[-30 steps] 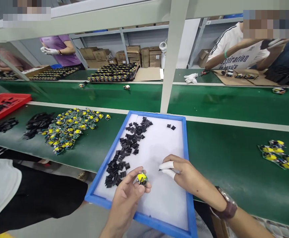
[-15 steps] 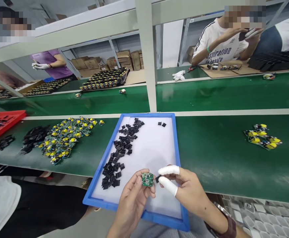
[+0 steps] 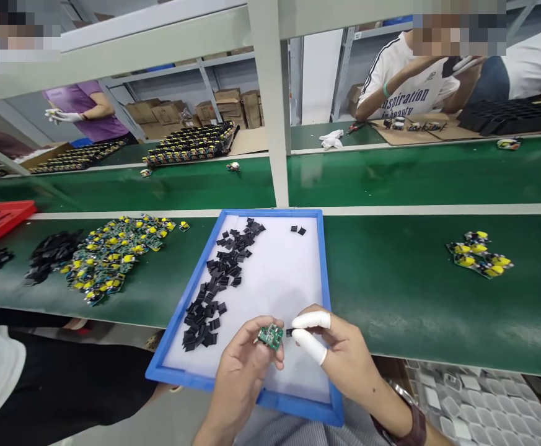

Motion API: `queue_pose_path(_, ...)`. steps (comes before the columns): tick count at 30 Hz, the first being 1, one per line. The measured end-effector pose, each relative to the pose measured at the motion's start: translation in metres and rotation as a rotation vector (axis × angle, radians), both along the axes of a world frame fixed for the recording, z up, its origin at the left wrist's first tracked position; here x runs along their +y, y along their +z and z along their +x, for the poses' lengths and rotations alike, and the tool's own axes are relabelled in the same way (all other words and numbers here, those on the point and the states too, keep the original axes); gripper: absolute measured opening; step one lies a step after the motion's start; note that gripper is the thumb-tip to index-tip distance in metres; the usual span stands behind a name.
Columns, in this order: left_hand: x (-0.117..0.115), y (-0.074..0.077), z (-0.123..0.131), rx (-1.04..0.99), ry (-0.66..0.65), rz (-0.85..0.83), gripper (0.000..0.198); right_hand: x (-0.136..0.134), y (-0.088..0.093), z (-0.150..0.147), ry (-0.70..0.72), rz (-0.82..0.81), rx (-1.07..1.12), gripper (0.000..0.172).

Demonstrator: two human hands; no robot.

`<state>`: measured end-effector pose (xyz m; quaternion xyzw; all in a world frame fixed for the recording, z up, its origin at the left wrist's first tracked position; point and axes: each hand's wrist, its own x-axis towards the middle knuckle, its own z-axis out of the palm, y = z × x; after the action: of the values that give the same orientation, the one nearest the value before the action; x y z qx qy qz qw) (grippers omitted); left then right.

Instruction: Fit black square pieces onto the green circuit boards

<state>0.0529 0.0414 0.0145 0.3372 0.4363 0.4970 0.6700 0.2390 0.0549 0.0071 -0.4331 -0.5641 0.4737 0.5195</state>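
My left hand (image 3: 246,359) holds a small green circuit board (image 3: 271,336) between thumb and fingers, tilted, above the near part of a blue-rimmed tray (image 3: 326,266). Just to its right, my right hand (image 3: 333,347) pinches a small black piece (image 3: 289,332) between thumb and forefinger, both covered by white finger cots. A narrow gap separates the black piece from the board. Along the tray's left side lie many black pieces (image 3: 224,266) of folded shape. Two more black pieces (image 3: 298,230) lie near its far right corner.
Left of the tray, a heap of circuit boards with yellow parts (image 3: 116,251) covers the green bench (image 3: 391,297). Beyond it are a black pile (image 3: 56,251) and a red tray (image 3: 5,223). A small group of boards (image 3: 479,255) sits right. A post (image 3: 270,111) rises behind; co-workers sit opposite.
The board in my left hand has been turned and tilted, now showing its edge more. The black piece stays pinched in my right hand, close by. The whole view has shifted slightly.
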Motion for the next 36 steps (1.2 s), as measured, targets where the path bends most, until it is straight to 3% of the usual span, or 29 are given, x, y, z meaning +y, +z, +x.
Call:
queue_pose_path(3,-0.001,-0.002,-0.002,0.013,-0.059,0.003,0.044,-0.002,-0.001,0.001,0.0,-0.008,0.016,0.011)
queue_pose_path(7,-0.004,0.001,-0.003,-0.07,-0.108,0.016,0.034,-0.008,-0.008,-0.001,-0.066,-0.052,-0.005,0.017)
queue_pose_path(10,-0.004,0.004,-0.001,-0.068,-0.078,-0.001,0.03,-0.013,-0.009,0.0,-0.078,0.007,0.0,0.023)
queue_pose_path(14,-0.003,0.003,0.002,-0.178,-0.065,-0.046,0.034,-0.015,-0.001,0.005,0.082,0.163,0.007,0.03)
queue_pose_path(18,-0.005,0.0,0.001,-0.218,-0.112,-0.076,0.03,-0.014,-0.001,0.008,0.217,0.112,0.067,0.042)
queue_pose_path(25,-0.01,-0.003,-0.002,-0.086,-0.183,-0.052,0.045,-0.014,-0.017,0.006,0.106,0.13,-0.037,0.038)
queue_pose_path(31,-0.01,-0.005,-0.001,-0.052,-0.085,0.019,0.032,-0.014,-0.007,0.007,0.109,0.234,-0.072,0.04)
queue_pose_path(36,-0.01,-0.007,-0.005,-0.015,-0.155,0.051,0.043,-0.014,-0.002,0.007,0.133,0.293,-0.082,0.044)
